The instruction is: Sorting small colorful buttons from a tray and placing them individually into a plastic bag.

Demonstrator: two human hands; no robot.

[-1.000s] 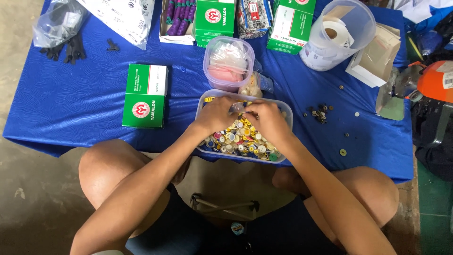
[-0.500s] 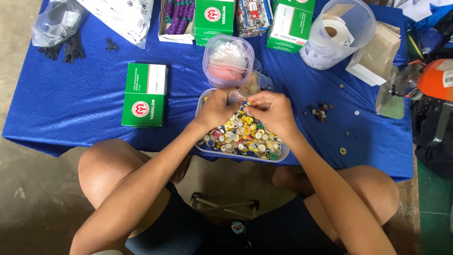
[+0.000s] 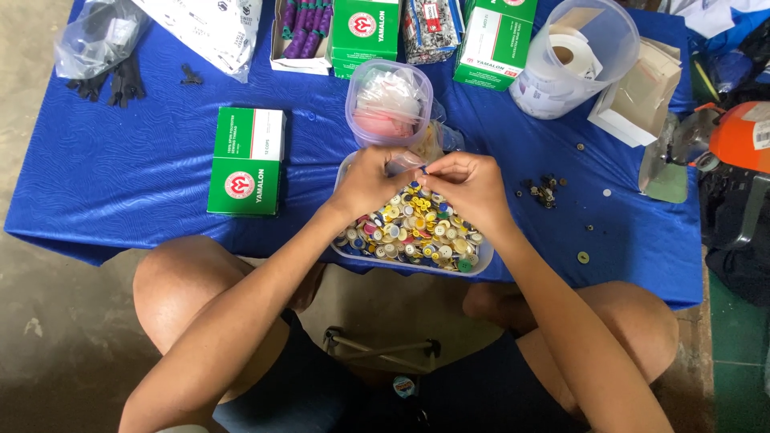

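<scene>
A clear plastic tub [image 3: 480, 266] full of several small coloured buttons [image 3: 411, 231] sits at the near edge of the blue table [image 3: 136, 184]. Both my hands hover over its far end, fingertips meeting. My left hand [image 3: 367, 181] holds the mouth of a small clear plastic bag [image 3: 437, 141] that lies just beyond the tub. My right hand [image 3: 469, 186] pinches something tiny at the bag's opening; I cannot make out what it is.
A round clear lidded container [image 3: 389, 103] stands behind the bag. A green-and-white box [image 3: 247, 160] lies to the left, more boxes [image 3: 365, 32] at the back. A large tub with a tape roll [image 3: 573, 56] sits back right. Loose small dark parts [image 3: 545, 191] scatter right. Black gloves [image 3: 116, 80] lie far left.
Both hands have risen out of the buttons in the tub and come together at the small bag's opening at the tub's far end.
</scene>
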